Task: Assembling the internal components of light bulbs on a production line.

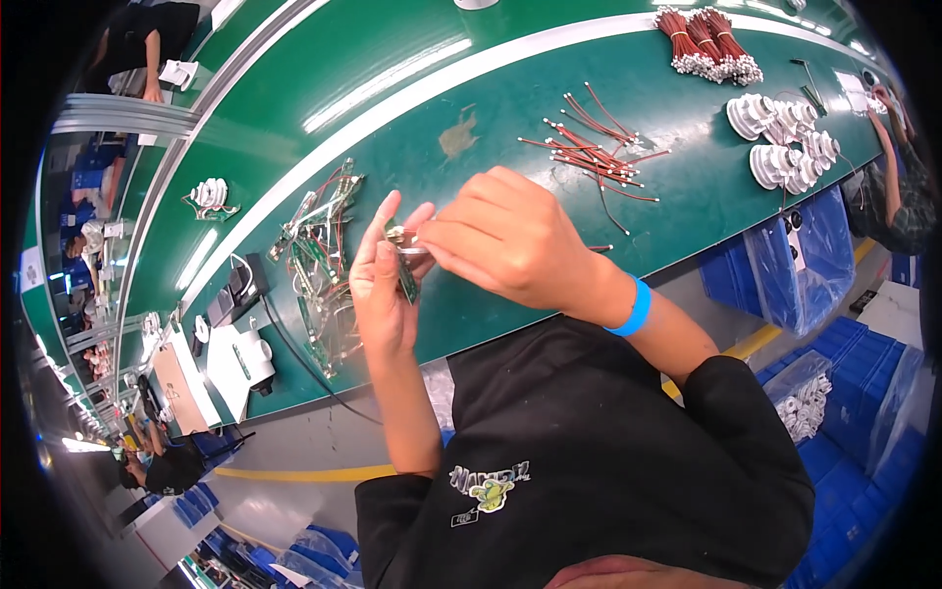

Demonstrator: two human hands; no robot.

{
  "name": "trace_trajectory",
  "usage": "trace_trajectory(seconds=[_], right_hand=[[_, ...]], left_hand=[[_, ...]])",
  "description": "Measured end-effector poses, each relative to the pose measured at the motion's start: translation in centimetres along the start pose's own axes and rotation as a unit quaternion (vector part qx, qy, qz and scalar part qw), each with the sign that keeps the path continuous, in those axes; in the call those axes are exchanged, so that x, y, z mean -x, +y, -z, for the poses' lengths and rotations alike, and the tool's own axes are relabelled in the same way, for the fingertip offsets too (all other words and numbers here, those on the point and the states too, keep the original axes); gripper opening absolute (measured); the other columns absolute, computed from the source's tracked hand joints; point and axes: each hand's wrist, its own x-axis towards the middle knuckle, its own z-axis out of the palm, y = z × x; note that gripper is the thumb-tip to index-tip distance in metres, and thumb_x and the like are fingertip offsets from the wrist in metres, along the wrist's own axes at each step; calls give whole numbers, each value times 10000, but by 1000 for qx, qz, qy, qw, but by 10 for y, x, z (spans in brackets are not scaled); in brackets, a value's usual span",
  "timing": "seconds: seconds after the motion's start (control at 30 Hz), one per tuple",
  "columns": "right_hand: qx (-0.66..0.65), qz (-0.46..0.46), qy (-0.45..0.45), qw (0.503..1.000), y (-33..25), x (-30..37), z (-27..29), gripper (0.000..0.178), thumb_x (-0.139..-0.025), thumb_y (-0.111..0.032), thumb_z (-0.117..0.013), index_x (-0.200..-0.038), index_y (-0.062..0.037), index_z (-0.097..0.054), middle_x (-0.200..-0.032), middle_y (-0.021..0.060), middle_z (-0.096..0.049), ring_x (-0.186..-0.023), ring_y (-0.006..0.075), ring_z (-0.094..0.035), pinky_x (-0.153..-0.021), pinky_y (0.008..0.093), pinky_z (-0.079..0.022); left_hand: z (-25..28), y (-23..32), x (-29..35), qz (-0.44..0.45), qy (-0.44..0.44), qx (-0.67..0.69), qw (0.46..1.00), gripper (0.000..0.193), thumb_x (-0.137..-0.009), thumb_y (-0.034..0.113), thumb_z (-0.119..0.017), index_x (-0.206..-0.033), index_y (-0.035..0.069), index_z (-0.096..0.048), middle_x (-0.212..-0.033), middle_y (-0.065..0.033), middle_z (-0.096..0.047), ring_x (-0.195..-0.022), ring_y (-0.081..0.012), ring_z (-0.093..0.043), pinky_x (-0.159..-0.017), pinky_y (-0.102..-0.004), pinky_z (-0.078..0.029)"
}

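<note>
Left hand (378, 302) grips a green board (408, 283); right hand (520, 238), at three o'clock, seemingly pinches a white piece (413, 249); skewed pressure could slip.

The circuit board (409, 282) in the left hand (375, 290) is green; the small piece (412, 249) at the right hand (520, 240) is white. Behind the right hand, the wristband (637, 306) is plain bright blue. The desk (687, 211) beneath both hands is deep green. Beyond the right hand, the loose wires (592, 160) are brownish red, tipped white. Nearer than both hands, the black shirt (608, 432) bears a yellow-green and white print (490, 493).
</note>
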Motion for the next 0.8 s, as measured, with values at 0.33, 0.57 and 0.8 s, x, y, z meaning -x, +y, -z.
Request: trace_trajectory(seconds=[0.33,0.57,0.8], right_hand=[[10,-14,7,1000,-9,2,-7,169,-662,-51,-770,-800,-50,-672,-748,28,-628,-683,207,-585,-584,328,-448],[13,-32,34,999,-6,9,-10,155,-666,-101,-737,-759,-61,-619,-711,16,-542,-692,184,-532,-590,327,-407],[8,-28,-10,1000,-5,8,-5,168,-651,-24,-758,-788,-51,-663,-740,26,-625,-676,203,-590,-592,325,-463]], left_hand=[[-23,1,14,37,45,14,998,498,-1022,277,-531,-1398,-41,-458,-792,22,-560,-703,-43,-495,-627,-228,-413],[-20,-6,16,41,26,11,999,531,-1034,302,-494,-1446,-17,-387,-899,16,-598,-751,-40,-544,-658,-217,-455],[-20,-9,15,44,50,-14,998,534,-1039,299,-485,-1440,-37,-382,-853,11,-591,-698,-43,-541,-618,-216,-442]])
